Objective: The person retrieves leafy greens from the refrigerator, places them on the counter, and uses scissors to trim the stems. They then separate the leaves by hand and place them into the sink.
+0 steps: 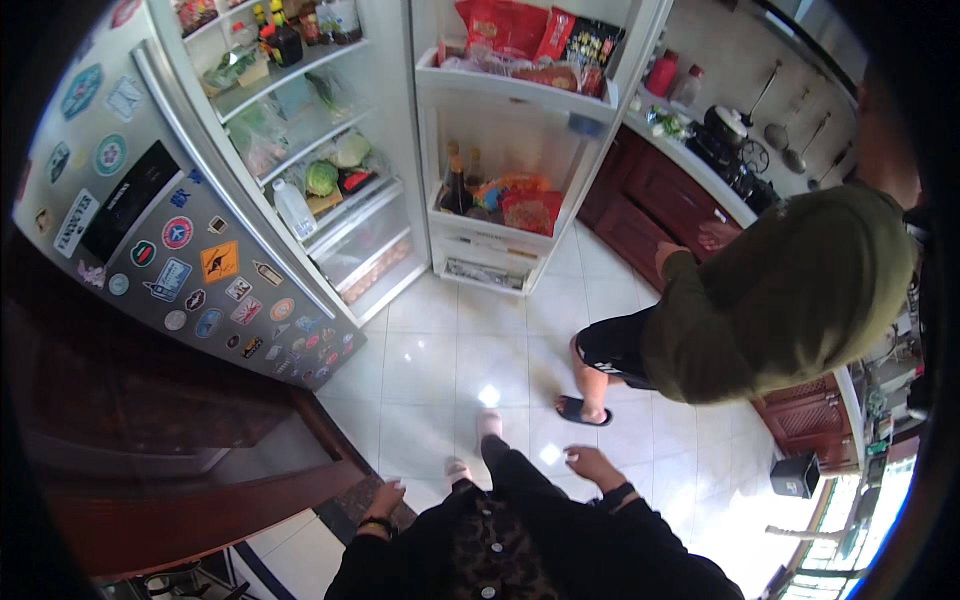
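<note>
My left hand (385,498) hangs low beside my body, near the dark wooden door, its fingers loosely bent with nothing seen in them. On the other side my right hand (592,467) hangs over the tiled floor, fingers slack and apart, also holding nothing visible. Both hands are well away from the fridge. Ahead of me, the fridge stands open, with a cabbage (321,179), a clear bottle (294,209) and bagged greens (258,138) on its shelves. Its opened door (490,130) carries red packets (502,28) and dark bottles (458,187).
A person in a dark green top (790,300) stands at the right, facing the counter (735,203). A pot (727,122) sits by the stove (750,180). The sticker-covered fridge door (180,280) is at left, above a brown wooden door (200,510). A black bin (795,476) stands far right.
</note>
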The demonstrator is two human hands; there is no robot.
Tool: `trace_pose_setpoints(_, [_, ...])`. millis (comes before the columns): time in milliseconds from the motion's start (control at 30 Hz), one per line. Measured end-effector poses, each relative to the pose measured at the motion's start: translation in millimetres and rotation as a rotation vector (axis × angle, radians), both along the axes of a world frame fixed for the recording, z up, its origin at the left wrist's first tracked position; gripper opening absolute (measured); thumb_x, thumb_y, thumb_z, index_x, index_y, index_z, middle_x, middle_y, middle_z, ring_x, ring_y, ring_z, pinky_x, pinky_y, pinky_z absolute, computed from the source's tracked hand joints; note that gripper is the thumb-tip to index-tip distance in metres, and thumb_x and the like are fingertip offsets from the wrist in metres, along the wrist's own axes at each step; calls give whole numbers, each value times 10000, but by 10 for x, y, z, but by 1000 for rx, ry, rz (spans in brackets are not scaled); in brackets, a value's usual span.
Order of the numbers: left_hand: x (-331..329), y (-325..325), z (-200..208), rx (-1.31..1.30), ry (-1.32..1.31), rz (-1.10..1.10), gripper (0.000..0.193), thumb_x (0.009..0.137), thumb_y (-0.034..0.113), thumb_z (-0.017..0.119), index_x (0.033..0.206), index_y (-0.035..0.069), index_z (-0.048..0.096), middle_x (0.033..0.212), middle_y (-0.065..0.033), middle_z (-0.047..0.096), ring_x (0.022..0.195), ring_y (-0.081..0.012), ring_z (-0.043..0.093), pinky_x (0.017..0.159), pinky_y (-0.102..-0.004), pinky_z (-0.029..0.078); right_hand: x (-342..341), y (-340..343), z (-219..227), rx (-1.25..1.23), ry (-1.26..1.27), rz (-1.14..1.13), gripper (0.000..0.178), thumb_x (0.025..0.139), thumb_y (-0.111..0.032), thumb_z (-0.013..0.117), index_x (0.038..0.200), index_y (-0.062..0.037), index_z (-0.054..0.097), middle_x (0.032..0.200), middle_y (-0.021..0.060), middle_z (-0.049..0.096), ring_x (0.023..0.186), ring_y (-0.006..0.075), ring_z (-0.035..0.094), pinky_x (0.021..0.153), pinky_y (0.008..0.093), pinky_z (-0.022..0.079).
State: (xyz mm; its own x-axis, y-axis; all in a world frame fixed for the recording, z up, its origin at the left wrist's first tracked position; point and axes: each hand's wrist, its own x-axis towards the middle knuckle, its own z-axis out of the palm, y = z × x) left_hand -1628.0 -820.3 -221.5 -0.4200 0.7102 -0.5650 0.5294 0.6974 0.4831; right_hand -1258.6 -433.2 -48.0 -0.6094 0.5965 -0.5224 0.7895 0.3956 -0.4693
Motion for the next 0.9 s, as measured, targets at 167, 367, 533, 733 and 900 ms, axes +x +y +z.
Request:
trace_pose_setpoints(167, [357, -500, -49, -118, -312, 54, 420, 911, 373, 510, 1142, 56, 657, 1121, -206, 659, 991, -410, 632, 852, -475, 511, 422, -155, -212, -41, 3, -40, 378, 834, -282, 641, 1161, -97, 677, 1075, 155, 706, 1026, 336, 656, 918, 414, 516])
trace_pose_setpoints(367, [284, 379, 188, -59, -225, -126, 373, 888, 357, 527, 1080, 61, 649, 1062, -189, 652, 957, -395, 633, 822, -478, 512, 648, -26, -605, 141, 83, 175, 344, 823, -242, 588, 1109, -69, 670, 1080, 166, 689, 1049, 354, 634, 922, 453, 497])
trace_pose_setpoints(533, [758, 1545, 508, -10, -203, -349, 336, 869, 344, 540, 1028, 66, 642, 1014, -175, 647, 928, -383, 635, 797, -480, 513, 829, 83, -349, 83, 163, -38, 325, 782, -153, 561, 1083, -74, 656, 1120, 170, 662, 1104, 358, 605, 913, 459, 487])
trace_pose_setpoints(733, [1719, 2491, 748, 35, -212, -515, 293, 846, 327, 557, 966, 72, 634, 955, -159, 640, 894, -368, 636, 767, -482, 515, 2018, -64, -238, 15, 94, -267, 312, 786, -157, 568, 1073, -92, 672, 1106, 153, 678, 1086, 351, 621, 886, 453, 504])
trace_pose_setpoints(900, [2225, 2843, 799, 9, -207, -633, 259, 827, 314, 570, 914, 76, 628, 907, -145, 634, 866, -356, 638, 742, -484, 516, 3508, -452, -422, -6, -136, -386, 226, 729, -110, 606, 910, -12, 697, 937, 208, 699, 927, 394, 671, 786, 474, 537])
